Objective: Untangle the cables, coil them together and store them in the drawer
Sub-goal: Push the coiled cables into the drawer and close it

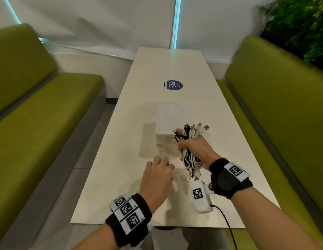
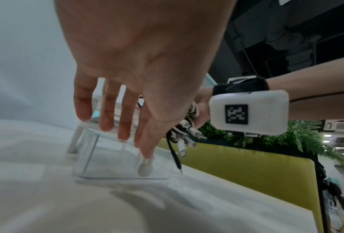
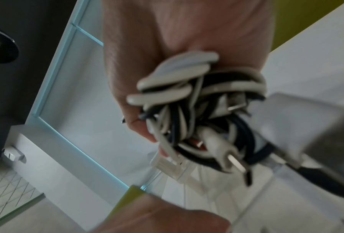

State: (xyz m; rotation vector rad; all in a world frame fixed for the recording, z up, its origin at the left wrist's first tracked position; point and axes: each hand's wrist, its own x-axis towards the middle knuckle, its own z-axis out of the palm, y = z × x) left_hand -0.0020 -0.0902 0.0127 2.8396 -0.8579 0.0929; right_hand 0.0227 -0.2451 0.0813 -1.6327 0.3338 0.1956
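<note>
two hands [image 1: 157, 175] [image 1: 195, 148]: right grip clenched round coiled cables [image 1: 190, 156], left grip released, fingers [image 2: 125, 119] on clear drawer [image 2: 123, 164].

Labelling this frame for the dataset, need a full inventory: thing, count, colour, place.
cable bundle: one, white and black, coiled, held above the table
drawer unit: one, white and clear, mid table
drawer: one, clear, pulled out toward the person
table: one, white, between the benches
sticker: one, blue, round, far half of table
benches: two, green, either side
plant: one, green, far right
left hand: fingers straight, on the drawer
right hand: grip round the cable bundle
</note>
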